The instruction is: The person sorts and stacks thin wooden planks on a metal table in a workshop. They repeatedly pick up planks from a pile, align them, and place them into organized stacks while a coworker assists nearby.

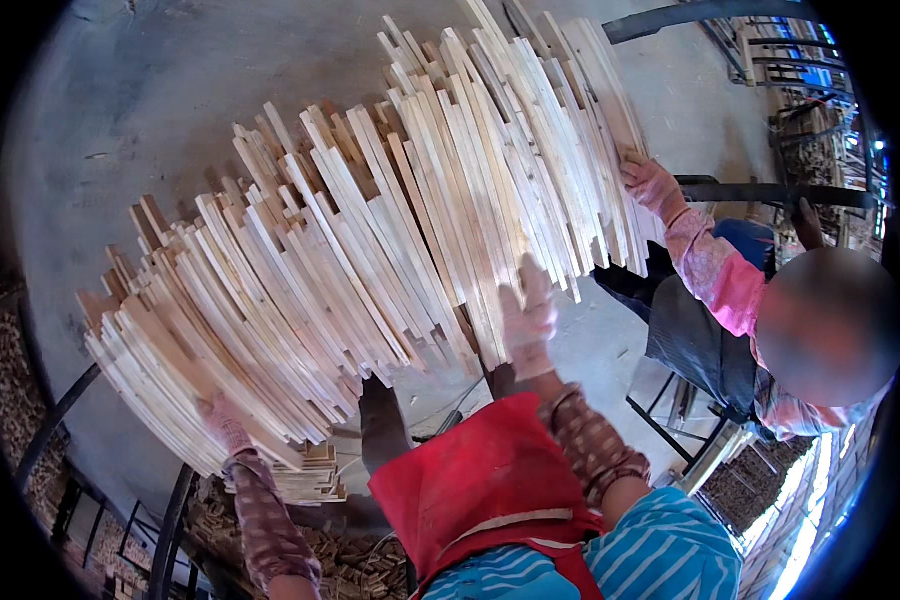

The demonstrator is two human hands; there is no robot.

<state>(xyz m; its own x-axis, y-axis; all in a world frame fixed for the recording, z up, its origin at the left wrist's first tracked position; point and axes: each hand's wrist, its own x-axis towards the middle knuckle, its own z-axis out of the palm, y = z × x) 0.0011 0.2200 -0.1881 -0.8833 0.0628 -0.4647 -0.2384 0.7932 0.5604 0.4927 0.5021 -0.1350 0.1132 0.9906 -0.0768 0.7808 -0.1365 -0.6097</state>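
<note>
Long, pale wooden strips (450, 180) lie side by side in a wide, uneven row on a grey surface. At the row's left part, my left hand (227, 425), in a light pinkish glove, is closed at the near end of a wooden strip (255, 428); its fingertips are partly hidden. My right hand (530, 312), gloved too and slightly blurred, lies with fingers stretched out over the near ends of the strips right of the middle. Nothing is gripped in it.
To the right, another person's gloved hand (655, 187) touches the strips at the row's right end. Below the row stands a stack of short wooden pieces (313, 478). Dark metal bars (175, 530) rise at lower left, with heaped wood pieces (355, 565) nearby.
</note>
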